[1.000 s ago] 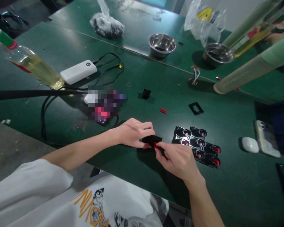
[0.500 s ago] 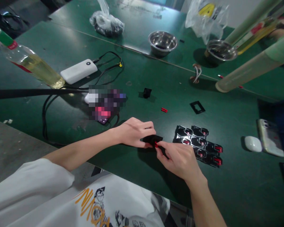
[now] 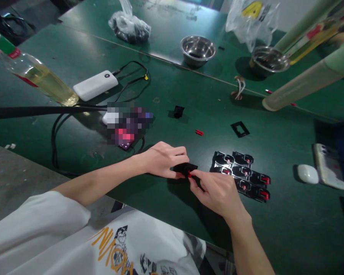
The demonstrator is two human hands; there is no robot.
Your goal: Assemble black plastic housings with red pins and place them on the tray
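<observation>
Near the table's front edge, my left hand (image 3: 166, 160) grips a dark flat plastic part (image 3: 192, 167) by its left side. My right hand (image 3: 215, 189) is closed in a pinch on a small red piece (image 3: 189, 174), pressed against that part; the fingers hide most of it. Just right of my right hand lie several black assembled parts with red inserts (image 3: 243, 173), set out in rows. Beyond my hands are a pair of loose red pieces (image 3: 199, 132), a black square frame (image 3: 240, 129) and a small black part (image 3: 178, 111) standing up.
On the left are a bottle of yellow liquid (image 3: 47, 82), a white power bank (image 3: 96, 85), cables and a blurred phone (image 3: 129, 126). Metal bowls (image 3: 197, 49) and plastic bags stand at the back. A tube (image 3: 301, 82), white case (image 3: 307, 174) and phone (image 3: 329, 166) are rightward.
Both hands keep the same hold on the dark part and the red piece. The view has shifted very slightly.
</observation>
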